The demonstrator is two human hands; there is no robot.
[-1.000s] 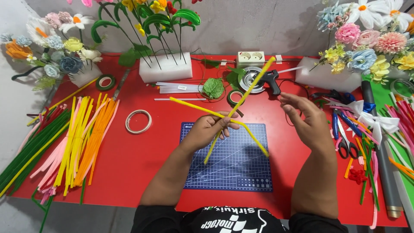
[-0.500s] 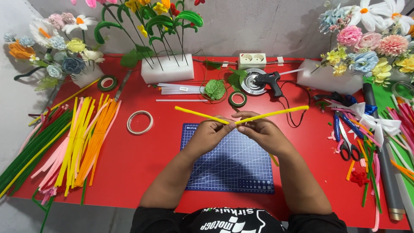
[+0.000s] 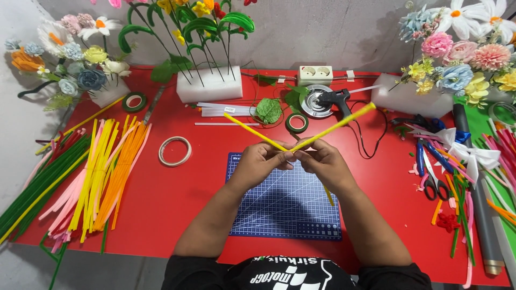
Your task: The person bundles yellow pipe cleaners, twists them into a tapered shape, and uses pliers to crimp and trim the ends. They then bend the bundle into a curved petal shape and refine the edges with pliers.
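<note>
We see a red table [image 3: 161, 209] with a blue cutting mat [image 3: 279, 207] on it. Above the mat, left hand [image 3: 259, 164] and right hand [image 3: 322, 164] meet, both pinched shut on a yellow pipe cleaner [image 3: 336, 125], its ends angling up left and right. Green tape roll [image 3: 296, 122] lies just behind.

The mat [image 3: 285, 201] lies near centre on the table [image 3: 177, 215]. Stems [image 3: 97, 166] lie left, a tape ring [image 3: 174, 151] between. Scissors [image 3: 432, 180] lie right; the glue gun [image 3: 338, 99] sits far.
</note>
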